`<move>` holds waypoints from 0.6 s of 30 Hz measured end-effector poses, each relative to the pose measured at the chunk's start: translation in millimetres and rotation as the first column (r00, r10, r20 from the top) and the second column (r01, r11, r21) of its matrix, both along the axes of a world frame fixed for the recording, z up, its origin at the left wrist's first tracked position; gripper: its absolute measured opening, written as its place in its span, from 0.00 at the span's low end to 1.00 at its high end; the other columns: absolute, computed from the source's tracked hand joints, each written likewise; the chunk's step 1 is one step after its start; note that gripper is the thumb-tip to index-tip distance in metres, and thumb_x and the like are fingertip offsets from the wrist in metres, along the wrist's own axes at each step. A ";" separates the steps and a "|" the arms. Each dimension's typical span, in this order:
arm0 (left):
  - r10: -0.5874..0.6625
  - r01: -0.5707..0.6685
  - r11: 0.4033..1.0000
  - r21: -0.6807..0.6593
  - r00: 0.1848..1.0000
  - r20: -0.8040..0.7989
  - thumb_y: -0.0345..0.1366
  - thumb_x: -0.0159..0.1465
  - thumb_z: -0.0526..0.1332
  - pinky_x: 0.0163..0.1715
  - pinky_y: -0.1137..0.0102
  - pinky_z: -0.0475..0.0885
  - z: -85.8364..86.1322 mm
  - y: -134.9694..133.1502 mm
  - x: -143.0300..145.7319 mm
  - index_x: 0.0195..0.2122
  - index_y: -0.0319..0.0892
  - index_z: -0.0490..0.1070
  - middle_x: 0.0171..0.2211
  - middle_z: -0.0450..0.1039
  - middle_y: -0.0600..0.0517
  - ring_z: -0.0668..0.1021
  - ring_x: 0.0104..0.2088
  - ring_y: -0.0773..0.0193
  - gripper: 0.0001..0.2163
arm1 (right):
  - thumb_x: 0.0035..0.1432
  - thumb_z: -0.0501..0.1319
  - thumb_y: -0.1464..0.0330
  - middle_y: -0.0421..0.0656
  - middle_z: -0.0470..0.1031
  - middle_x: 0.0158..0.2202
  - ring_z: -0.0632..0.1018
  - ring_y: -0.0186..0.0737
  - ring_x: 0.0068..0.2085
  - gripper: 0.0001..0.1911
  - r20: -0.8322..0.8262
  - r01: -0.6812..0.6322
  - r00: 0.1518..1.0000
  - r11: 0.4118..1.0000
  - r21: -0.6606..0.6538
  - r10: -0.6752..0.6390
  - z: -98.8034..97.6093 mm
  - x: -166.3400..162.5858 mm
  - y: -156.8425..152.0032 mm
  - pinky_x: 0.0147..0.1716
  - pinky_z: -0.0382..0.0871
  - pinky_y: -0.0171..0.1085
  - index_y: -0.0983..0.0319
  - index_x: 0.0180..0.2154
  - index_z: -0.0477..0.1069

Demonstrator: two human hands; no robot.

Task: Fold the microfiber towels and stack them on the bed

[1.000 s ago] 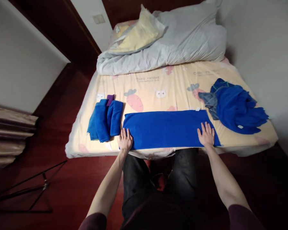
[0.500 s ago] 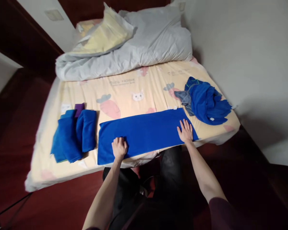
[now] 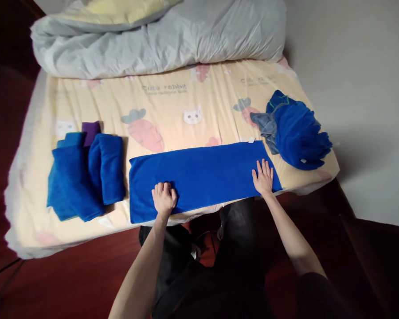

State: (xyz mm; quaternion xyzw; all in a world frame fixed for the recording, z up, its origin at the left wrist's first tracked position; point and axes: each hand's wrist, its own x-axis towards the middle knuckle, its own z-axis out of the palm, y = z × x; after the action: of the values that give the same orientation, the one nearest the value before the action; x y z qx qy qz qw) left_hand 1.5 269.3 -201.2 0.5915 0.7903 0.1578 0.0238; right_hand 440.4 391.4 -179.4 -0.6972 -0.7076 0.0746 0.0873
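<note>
A blue towel (image 3: pixel 202 173) lies flat in a long strip along the near edge of the bed, with a small white tag at its far right edge. My left hand (image 3: pixel 164 198) rests on the towel's left part with the fingers curled under; the cloth around it looks smooth. Near the right end, my right hand (image 3: pixel 263 177) presses flat on the towel, fingers spread.
Folded blue towels (image 3: pixel 78 177) and a purple cloth (image 3: pixel 91 133) sit at the left of the bed. On the right is a crumpled heap of blue cloths (image 3: pixel 299 135) beside a grey-blue cloth (image 3: pixel 266 128). A grey quilt (image 3: pixel 173 48) lies across the back of the patterned sheet (image 3: pixel 186 99).
The view has tilted down and come closer to the bed. Both hands keep their places on the towel, the left curled and the right flat.
</note>
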 end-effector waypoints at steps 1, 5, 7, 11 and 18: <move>0.003 -0.003 1.000 -0.002 1.000 0.007 0.35 0.66 0.54 0.49 0.53 0.65 0.0 0.1 -0.1 0.37 0.41 0.72 0.40 0.72 0.40 0.73 0.47 0.44 0.08 | 0.74 0.43 0.58 0.50 0.47 0.76 0.48 0.51 0.76 0.32 -0.015 0.027 1.000 1.000 0.013 -0.027 1.9 -7.5 0.9 0.73 0.41 0.58 0.63 0.73 0.55; 0.009 -0.009 1.000 0.002 1.000 0.024 0.35 0.66 0.54 0.50 0.53 0.65 -0.9 0.4 -1.1 0.37 0.41 0.72 0.40 0.72 0.40 0.73 0.47 0.44 0.08 | 0.74 0.42 0.60 0.49 0.46 0.76 0.46 0.53 0.76 0.31 -0.134 -0.040 0.989 0.993 0.108 0.055 14.8 -68.6 3.2 0.73 0.40 0.63 0.63 0.73 0.55; 0.012 -0.012 1.000 0.006 0.999 0.039 0.34 0.66 0.54 0.50 0.52 0.65 -1.3 0.3 -1.2 0.37 0.41 0.72 0.40 0.72 0.40 0.73 0.48 0.44 0.08 | 0.74 0.41 0.60 0.46 0.46 0.76 0.46 0.52 0.76 0.31 -0.193 -0.188 0.959 0.975 0.119 0.208 21.8 -113.2 0.2 0.73 0.39 0.63 0.61 0.74 0.50; 0.006 -0.006 1.000 0.006 1.000 0.017 0.34 0.66 0.54 0.50 0.53 0.65 -0.6 0.4 -0.8 0.37 0.42 0.72 0.39 0.72 0.41 0.74 0.47 0.45 0.07 | 0.74 0.45 0.58 0.42 0.46 0.76 0.47 0.50 0.76 0.34 -0.271 -0.475 0.839 0.878 0.056 0.471 22.3 -191.4 -11.5 0.75 0.37 0.59 0.58 0.76 0.43; 0.013 -0.013 1.000 0.003 1.000 -0.003 0.35 0.66 0.54 0.48 0.54 0.66 -0.5 1.0 -1.0 0.36 0.41 0.72 0.39 0.72 0.41 0.73 0.46 0.46 0.08 | 0.74 0.48 0.56 0.44 0.45 0.77 0.45 0.50 0.77 0.34 -0.238 -0.519 0.826 0.854 0.033 0.511 0.0 -225.1 8.2 0.74 0.33 0.59 0.60 0.75 0.48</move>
State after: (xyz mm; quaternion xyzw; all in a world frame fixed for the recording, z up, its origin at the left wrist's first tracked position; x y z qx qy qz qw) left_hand 0.5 270.3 -201.7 0.5865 0.7940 0.1584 0.0206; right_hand 215.3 399.5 -179.4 -0.4676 -0.8523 0.1901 0.1368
